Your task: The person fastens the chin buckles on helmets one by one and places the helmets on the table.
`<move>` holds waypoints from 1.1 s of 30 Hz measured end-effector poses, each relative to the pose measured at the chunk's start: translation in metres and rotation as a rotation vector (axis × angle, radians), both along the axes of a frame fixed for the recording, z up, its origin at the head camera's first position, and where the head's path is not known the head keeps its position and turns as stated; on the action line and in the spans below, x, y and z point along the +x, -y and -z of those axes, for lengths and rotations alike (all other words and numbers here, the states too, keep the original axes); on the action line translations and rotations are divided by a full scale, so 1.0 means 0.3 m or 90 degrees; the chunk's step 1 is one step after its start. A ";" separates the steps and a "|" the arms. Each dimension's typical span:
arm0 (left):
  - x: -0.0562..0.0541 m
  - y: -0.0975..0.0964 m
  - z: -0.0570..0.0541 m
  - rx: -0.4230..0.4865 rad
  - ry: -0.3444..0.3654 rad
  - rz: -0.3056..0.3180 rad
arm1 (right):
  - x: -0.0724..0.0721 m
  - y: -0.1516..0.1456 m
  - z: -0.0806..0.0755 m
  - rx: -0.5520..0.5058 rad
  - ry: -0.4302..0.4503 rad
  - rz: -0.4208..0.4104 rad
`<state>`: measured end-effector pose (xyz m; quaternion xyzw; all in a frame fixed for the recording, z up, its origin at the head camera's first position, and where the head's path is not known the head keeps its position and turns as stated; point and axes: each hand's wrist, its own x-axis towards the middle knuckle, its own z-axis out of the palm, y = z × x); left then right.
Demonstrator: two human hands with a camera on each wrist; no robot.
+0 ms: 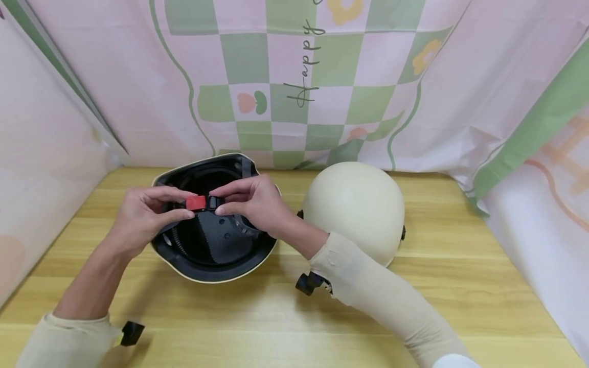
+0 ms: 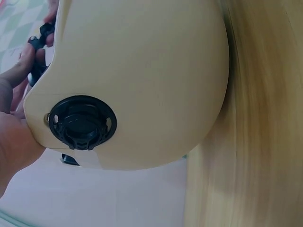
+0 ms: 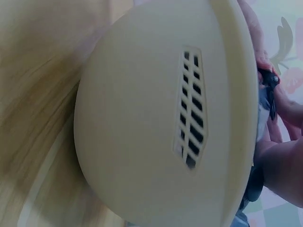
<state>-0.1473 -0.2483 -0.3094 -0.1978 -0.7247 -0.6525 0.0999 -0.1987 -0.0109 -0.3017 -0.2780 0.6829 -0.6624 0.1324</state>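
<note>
An upturned cream helmet (image 1: 216,274) with black padding lies on the wooden table, its inside facing up. Over its opening, my left hand (image 1: 140,217) pinches the red part of a chin-strap buckle (image 1: 196,203) between thumb and fingers. My right hand (image 1: 259,204) pinches the black buckle part (image 1: 213,203) right beside it, the two ends in line. The left wrist view shows the smooth helmet shell (image 2: 156,80) with a round black fitting (image 2: 81,124). In the right wrist view, a slatted vent (image 3: 192,109) runs along the shell, and the right fingers show past the rim.
A second cream helmet (image 1: 354,209) sits dome up on the table (image 1: 257,327), just right of the first, with my right forearm across its front. Black wrist devices (image 1: 132,333) stick out by both sleeves. Behind hangs a checked, printed curtain (image 1: 290,102).
</note>
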 end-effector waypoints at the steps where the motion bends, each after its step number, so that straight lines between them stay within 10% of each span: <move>1: 0.001 0.000 0.000 -0.005 0.000 0.001 | 0.001 0.003 0.001 0.002 0.003 -0.001; 13: 0.002 -0.003 -0.002 -0.027 0.000 -0.002 | 0.005 0.011 0.001 0.006 0.005 0.004; 33: 0.002 -0.015 0.005 -0.262 -0.127 -0.116 | -0.013 -0.028 -0.018 0.087 -0.169 -0.005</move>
